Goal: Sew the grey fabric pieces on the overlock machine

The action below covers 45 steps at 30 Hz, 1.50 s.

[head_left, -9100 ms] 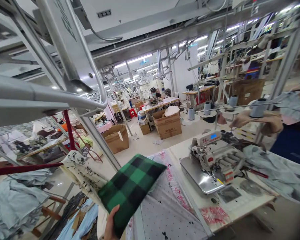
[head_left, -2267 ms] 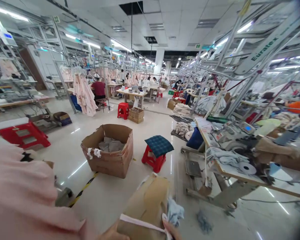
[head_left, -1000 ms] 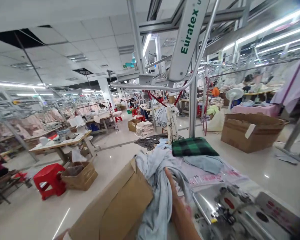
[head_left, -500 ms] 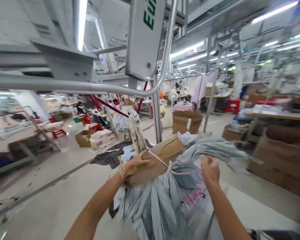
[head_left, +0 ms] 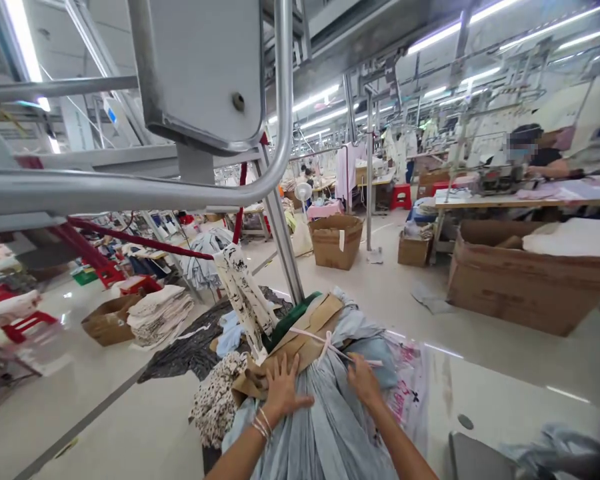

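My left hand (head_left: 283, 390) lies open with spread fingers, pressing on a sheet of brown cardboard (head_left: 305, 343) and the top of a bundle of light blue fabric (head_left: 325, 407). A pale pink strip (head_left: 329, 341) is knotted round the bundle and the cardboard. To the right of the knot, my right hand (head_left: 365, 383) is closed on the strip, with a bit of it sticking out past the fingers. Under the bundle's right side is a clear plastic bag (head_left: 405, 387) with pink print. Black-and-white printed cloth (head_left: 243, 293) hangs just behind the cardboard.
A metal rail (head_left: 190, 190) and grey housing (head_left: 205, 73) hang close overhead, with a metal post (head_left: 283, 247) behind the bundle. Speckled fabric (head_left: 220, 400) sits at left. Large cardboard boxes (head_left: 525, 287) stand right; a person (head_left: 545, 157) works at a sewing table.
The view has swung right and down. My left hand has spread flat on the cardboard and bundle. My right hand has come in closer to the knot. The cardboard has sunk lower against the fabric.
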Available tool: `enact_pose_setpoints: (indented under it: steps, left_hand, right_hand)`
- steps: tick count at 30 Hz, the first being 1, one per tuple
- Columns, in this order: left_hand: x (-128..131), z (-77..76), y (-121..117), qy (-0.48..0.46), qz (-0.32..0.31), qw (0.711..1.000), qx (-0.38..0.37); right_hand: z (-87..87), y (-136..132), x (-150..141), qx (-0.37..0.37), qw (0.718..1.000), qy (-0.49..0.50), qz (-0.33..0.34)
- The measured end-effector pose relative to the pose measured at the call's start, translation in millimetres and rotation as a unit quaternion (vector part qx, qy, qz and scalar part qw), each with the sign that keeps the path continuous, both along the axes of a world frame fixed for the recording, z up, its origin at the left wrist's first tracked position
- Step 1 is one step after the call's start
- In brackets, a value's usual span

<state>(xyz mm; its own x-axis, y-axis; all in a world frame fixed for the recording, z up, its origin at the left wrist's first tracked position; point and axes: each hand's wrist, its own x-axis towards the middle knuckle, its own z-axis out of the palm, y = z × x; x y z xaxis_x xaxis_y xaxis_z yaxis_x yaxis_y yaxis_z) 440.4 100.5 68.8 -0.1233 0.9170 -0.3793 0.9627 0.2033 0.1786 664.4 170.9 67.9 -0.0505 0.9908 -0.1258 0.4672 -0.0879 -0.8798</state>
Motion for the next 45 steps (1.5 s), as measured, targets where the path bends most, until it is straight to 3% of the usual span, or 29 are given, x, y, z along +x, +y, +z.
enact_pose_setpoints:
  steps: [4, 7, 14, 19, 23, 29, 32, 36, 39, 41, 45]
  left_hand:
    - [1, -7.4, -2, 0.002, 0.009, 1.0, 0.03]
    - [-1, -10.0, 1, -0.01, 0.003, 0.999, 0.043]
    - [-10, -12.9, 0, -0.045, -0.03, 0.998, 0.044]
    - [5, 9.5, 6, -0.049, -0.062, 0.99, 0.121]
    - [30, 36.1, 43, -0.059, -0.107, 0.976, 0.178]
    - [53, 50.4, 95, -0.087, -0.257, 0.955, 0.121]
    - [59, 58.4, 90, -0.106, -0.29, 0.947, 0.085]
    - [71, 74.0, 44, -0.158, -0.336, 0.928, 0.034]
    - [68, 83.7, 18, -0.176, -0.349, 0.92, 0.038]
    - [60, 87.8, 23, -0.162, -0.329, 0.927, 0.075]
    - [41, 83.5, 69, -0.092, -0.281, 0.943, 0.151]
  right_hand:
    - [2.2, 33, -14, 0.0, 0.998, -0.035, 0.054]
    - [9.8, 32, -14, 0.011, 0.992, -0.078, 0.1]
    - [36.8, -49, -2, 0.072, 0.976, -0.128, 0.162]
    - [31.3, -78, -3, 0.076, 0.98, -0.13, 0.129]
    - [19.5, -74, -2, 0.059, 0.983, -0.136, 0.109]
    - [19.1, -70, 10, 0.032, 0.985, -0.138, 0.098]
    - [23.5, -60, 21, 0.019, 0.986, -0.139, 0.089]
    - [25.1, -46, 30, 0.002, 0.989, -0.13, 0.065]
    - [28.6, -37, 31, -0.006, 0.994, -0.09, 0.055]
    - [35.7, -29, 34, -0.01, 0.998, -0.046, 0.052]
    - [56.4, -4, 58, -0.007, 0.999, 0.039, -0.011]
